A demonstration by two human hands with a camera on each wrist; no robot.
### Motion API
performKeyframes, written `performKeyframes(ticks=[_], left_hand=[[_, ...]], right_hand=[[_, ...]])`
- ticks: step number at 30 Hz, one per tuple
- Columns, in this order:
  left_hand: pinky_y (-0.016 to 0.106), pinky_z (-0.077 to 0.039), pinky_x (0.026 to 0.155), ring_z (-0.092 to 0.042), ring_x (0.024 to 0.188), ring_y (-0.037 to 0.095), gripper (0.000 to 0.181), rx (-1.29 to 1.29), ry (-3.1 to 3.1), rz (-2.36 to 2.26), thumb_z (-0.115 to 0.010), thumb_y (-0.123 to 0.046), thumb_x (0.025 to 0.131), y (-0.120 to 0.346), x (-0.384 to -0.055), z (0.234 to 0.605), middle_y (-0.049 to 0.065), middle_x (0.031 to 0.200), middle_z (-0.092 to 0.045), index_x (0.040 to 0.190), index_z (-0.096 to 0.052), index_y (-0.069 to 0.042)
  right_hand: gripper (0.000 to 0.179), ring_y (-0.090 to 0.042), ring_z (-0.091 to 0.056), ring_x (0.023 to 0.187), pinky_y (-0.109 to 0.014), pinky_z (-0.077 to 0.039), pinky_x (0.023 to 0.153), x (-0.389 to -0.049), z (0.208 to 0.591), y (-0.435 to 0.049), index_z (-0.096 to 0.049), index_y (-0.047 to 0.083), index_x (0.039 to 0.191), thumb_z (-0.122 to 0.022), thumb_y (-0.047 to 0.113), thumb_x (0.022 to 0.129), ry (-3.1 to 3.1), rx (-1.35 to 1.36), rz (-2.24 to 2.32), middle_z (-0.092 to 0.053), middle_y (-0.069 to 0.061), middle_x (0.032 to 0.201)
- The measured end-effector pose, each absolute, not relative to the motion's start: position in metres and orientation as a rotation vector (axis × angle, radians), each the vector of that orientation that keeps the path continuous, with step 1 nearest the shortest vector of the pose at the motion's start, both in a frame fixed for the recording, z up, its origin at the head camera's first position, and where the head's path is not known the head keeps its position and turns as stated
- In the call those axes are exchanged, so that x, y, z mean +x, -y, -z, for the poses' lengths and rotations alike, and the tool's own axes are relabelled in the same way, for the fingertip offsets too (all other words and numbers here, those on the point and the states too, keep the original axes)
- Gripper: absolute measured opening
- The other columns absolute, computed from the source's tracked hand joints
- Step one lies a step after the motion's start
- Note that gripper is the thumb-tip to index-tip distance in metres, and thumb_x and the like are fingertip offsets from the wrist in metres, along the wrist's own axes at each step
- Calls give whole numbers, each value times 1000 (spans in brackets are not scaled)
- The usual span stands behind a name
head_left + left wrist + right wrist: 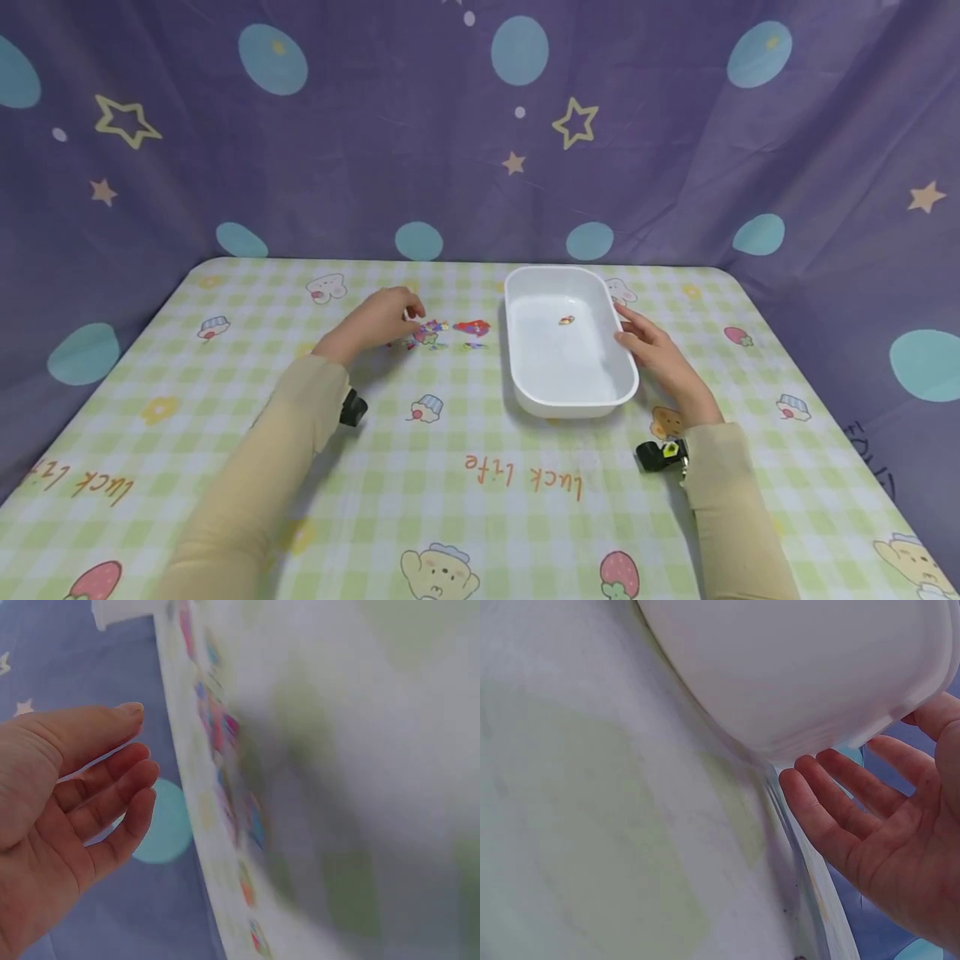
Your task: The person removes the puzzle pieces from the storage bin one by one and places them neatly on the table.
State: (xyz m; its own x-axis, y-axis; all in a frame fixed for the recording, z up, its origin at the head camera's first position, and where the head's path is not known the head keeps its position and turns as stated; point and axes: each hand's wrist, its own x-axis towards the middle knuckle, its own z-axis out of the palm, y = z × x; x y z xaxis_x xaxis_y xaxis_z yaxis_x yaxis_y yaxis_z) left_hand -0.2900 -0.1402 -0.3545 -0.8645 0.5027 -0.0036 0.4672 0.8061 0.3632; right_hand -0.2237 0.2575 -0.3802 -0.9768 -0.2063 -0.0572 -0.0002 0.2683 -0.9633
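Observation:
Above the left end of a scatter of small, flat, colourful sticker-like pieces (429,337) hovers my left hand (384,318). Its thumb and fingers curve loosely, and nothing shows between them in the left wrist view. A red piece (472,327) lies a little to the right of the cluster. The white plastic tub (573,375) stands to the right of the pieces, with one small colourful piece (566,320) on its floor. My right hand (660,357) touches the tub's right side, its fairly straight fingers (825,814) against the outer wall and thumb near the rim.
A green-and-white checked tablecloth (360,500) with printed cartoons and lettering covers the table. Behind the table hangs a purple curtain (420,158) with stars and blue ovals. A black wrist device (660,455) sits below the right hand.

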Motion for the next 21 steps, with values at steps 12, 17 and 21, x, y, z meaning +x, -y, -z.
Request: performKeyframes(ticks=[12, 17, 21], left_hand=[[29, -42, 69, -52, 76, 15, 19, 880, -2899, -603, -57, -19, 79, 83, -303, 334, 2, 89, -57, 96, -61, -12], [27, -41, 72, -53, 77, 14, 19, 981, -2899, -614, -58, -18, 78, 59, -307, 330, 2, 88, -58, 95, -62, -10], [27, -41, 74, -53, 79, 15, 20, 1018, -2900, -569, -57, -18, 78, 38, -306, 330, 1, 88, -57, 95, -62, -10]], right_hand=[[54, -19, -47, 101, -19, -43, 71, -223, 381, -258, -18, 14, 136, -43, 20, 89, -2356, -195, 1805, -33, -22, 129], [55, -21, -47, 103, -22, -44, 72, -230, 391, -265, -20, 18, 136, -46, 26, 87, -2362, -205, 1804, -34, -20, 129], [56, -16, -48, 101, -22, -44, 73, -235, 399, -269, -21, 21, 136, -47, 29, 86, -2357, -220, 1811, -35, -18, 128]])
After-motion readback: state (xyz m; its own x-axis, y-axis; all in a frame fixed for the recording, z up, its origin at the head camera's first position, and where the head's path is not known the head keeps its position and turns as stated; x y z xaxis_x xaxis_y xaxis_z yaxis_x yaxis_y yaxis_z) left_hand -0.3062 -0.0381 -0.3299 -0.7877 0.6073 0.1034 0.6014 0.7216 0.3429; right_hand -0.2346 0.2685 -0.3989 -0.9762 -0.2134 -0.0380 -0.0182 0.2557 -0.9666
